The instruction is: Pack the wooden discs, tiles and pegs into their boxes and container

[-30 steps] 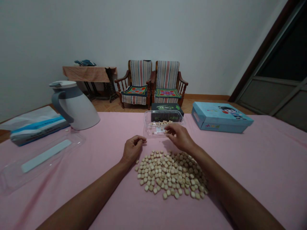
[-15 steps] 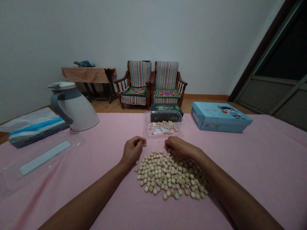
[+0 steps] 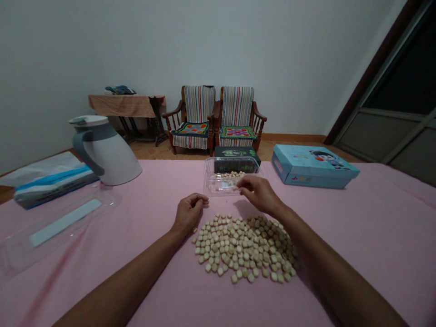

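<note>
- Pink-covered desk [image 3: 163,295]; person's both hands out over it, forearms reaching in fr. the near edge.
- R hand [image 3: 259,194] is at the near R corner of a clear plastic tub [image 3: 209,182], fingers bent, tips drawn close to the thumb; can't tell if there's a block btwn them.
- L hand [image 3: 188,212] rests on the cloth just L of & nearer than the tub, fingers loosely curled, thumb tucked in close; can't tell if anything's inside.
- Big pile of small pale blocks [image 3: 243,250] lies loose on the desk btwn the forearms, nearer the person than the tub. Squarish, rounded corners, heaped a bit on the R side.
- One stray block [image 3: 195,230] sits by the L wrist, at the pile's edge.
- More blocks [image 3: 234,174] inside the tub, mostly toward the far side.
- Black box [image 3: 238,153] w/ green print right behind the tub, partly seen thru it.
- Lt. blue box [image 3: 313,168] w/ a cartoon figure, far R.
- L side: white & gray jug [image 3: 116,159], soft blue-and-white pack [image 3: 56,184] beside it, clear lid [image 3: 64,222] w/ a pale label lying flat in front.
- Back wall: 2 wooden armchairs [image 3: 218,113] w/ striped covers, plus a small table [image 3: 121,105] under a cloth.
</note>
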Demonstrator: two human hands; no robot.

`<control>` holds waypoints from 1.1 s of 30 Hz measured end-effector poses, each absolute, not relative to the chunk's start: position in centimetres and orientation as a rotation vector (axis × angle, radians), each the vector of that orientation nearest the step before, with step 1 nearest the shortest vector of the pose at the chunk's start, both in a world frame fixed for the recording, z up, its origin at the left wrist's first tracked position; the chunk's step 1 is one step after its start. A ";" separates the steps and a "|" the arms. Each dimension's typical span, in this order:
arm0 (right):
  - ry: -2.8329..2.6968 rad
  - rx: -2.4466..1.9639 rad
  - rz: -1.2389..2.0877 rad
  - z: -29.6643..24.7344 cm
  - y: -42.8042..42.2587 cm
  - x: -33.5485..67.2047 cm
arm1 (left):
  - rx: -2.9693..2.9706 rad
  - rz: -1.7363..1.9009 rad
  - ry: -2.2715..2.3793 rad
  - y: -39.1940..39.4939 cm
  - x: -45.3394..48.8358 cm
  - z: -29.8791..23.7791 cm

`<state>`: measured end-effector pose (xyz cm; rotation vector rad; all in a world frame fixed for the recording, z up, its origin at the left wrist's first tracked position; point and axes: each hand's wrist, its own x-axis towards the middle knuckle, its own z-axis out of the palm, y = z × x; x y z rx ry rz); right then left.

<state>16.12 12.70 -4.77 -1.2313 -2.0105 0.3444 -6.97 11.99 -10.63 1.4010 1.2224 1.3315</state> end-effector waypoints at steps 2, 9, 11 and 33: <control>-2.228 -1.215 0.415 -5.4 12.4 15.6 | 1.396 1.334 1.226 12.0 -6.9 -10.6; -2.500 -1.216 0.550 -8.0 11.5 13.5 | 1.391 1.338 1.217 12.0 -6.9 -10.6; -2.510 -1.237 0.532 -8.4 11.4 13.1 | 1.398 1.337 1.214 12.1 -6.9 -10.6; -2.401 -1.142 0.550 -7.2 11.1 12.9 | 1.436 1.293 1.248 11.8 -6.9 -10.3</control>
